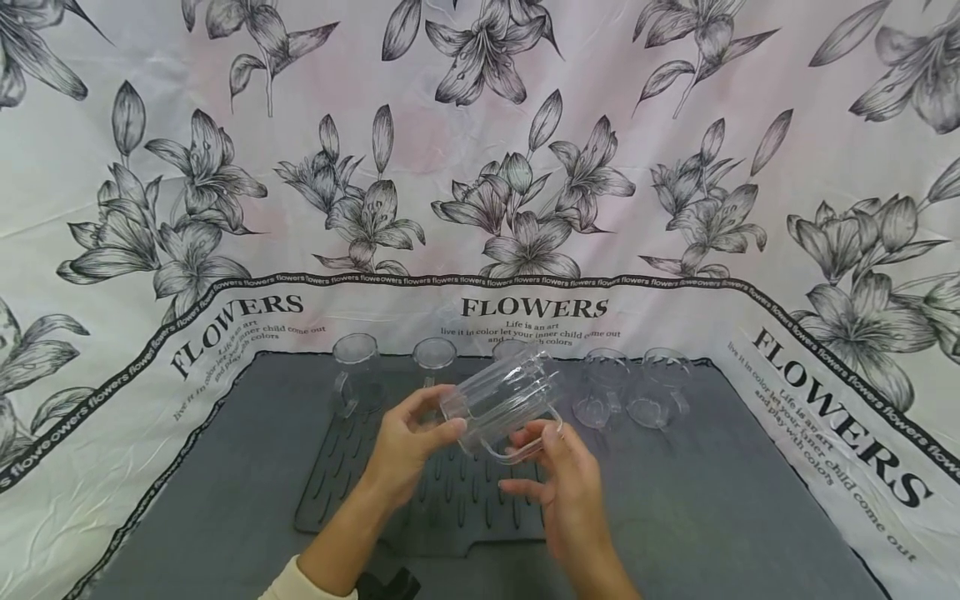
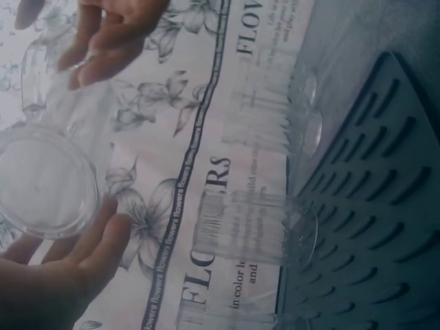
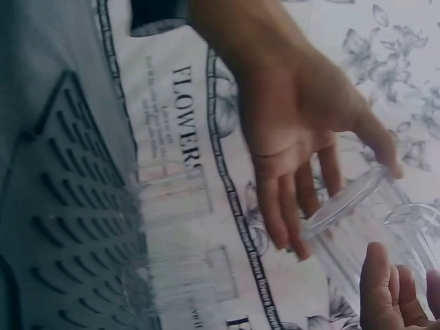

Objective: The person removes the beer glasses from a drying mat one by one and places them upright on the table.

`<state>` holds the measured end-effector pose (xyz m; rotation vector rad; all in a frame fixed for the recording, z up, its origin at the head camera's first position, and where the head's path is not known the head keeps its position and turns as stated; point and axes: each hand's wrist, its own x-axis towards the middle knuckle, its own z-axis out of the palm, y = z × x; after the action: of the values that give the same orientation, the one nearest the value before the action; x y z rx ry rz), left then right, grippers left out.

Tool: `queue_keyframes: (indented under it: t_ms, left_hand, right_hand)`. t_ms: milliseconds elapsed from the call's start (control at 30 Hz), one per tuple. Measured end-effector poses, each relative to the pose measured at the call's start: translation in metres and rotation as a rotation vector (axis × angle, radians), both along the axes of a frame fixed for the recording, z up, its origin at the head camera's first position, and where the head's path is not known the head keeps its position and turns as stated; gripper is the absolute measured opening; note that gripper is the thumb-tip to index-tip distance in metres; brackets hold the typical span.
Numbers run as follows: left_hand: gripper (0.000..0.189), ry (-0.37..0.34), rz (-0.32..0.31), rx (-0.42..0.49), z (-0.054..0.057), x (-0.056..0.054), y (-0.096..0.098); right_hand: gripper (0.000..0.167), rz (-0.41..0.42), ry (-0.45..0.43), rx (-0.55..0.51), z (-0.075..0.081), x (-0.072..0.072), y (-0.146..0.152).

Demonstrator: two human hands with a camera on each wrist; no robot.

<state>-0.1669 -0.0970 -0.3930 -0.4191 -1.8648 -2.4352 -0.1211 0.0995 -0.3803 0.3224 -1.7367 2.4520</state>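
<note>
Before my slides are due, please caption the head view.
Fingers hold a tilted clear mug; other mugs stand behind it.

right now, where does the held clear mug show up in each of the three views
Head: held mug just below centre, tilted.
Left wrist: held mug at the left edge, around mid-height.
Right wrist: held mug toward the lower right.
Shared landmark: dark ribbed mat, lower middle in head, right side in left wrist, left side in right wrist.
</note>
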Motion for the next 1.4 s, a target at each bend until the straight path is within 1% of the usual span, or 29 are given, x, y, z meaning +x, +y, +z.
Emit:
queue_keyframes:
  t_ms: [200, 300, 367, 467, 533, 600, 767, 833, 967, 1067, 1200, 1400]
  left_hand:
    - [0.069, 0.046, -0.145, -0.027, -0.005, 0.001, -0.004]
    - [0.073, 0.069, -0.18, -0.062, -0.008, 0.001, -0.006]
    - [0.074, 0.089, -0.176, -0.111, -0.009, 0.001, -0.007]
    - [0.074, 0.141, -0.147, -0.215, -0.013, 0.0, -0.008]
    - [0.073, 0.175, -0.123, -0.285, -0.016, 0.0, -0.008]
    - [0.072, 0.197, -0.109, -0.33, -0.018, 0.0, -0.007]
    - [0.072, 0.211, -0.116, -0.365, -0.022, 0.0, -0.007]
    - [0.072, 0.21, -0.127, -0.369, -0.022, 0.0, -0.007]
    - [0.071, 0.21, -0.145, -0.38, -0.024, 0.0, -0.007]
    - [0.071, 0.23, -0.144, -0.387, -0.025, 0.0, -0.007]
    - [0.07, 0.247, -0.112, -0.402, -0.027, 0.0, -0.009]
    - [0.068, 0.222, -0.021, -0.467, -0.031, 0.004, -0.024]
  right_hand:
    - [0.031, 0.05, 0.064, -0.003, 0.009, 0.0, 0.005]
    - [0.032, 0.099, 0.099, -0.005, 0.012, 0.0, 0.009]
    - [0.034, 0.135, 0.117, -0.005, 0.014, 0.001, 0.01]
    - [0.037, 0.168, 0.118, -0.005, 0.017, 0.003, 0.012]
    - [0.039, 0.165, 0.102, 0.004, 0.018, 0.004, 0.012]
    - [0.041, 0.145, 0.068, 0.021, 0.02, 0.005, 0.012]
    - [0.045, 0.074, -0.022, 0.073, 0.023, 0.007, 0.009]
    - [0.045, 0.057, -0.033, 0.097, 0.023, 0.007, 0.008]
    - [0.042, 0.044, 0.012, 0.145, 0.02, 0.006, 0.007]
    - [0.039, 0.046, 0.058, 0.177, 0.018, 0.007, 0.007]
    - [0.038, 0.043, 0.083, 0.206, 0.018, 0.009, 0.007]
    - [0.036, 0.005, 0.132, 0.22, 0.019, 0.009, 0.01]
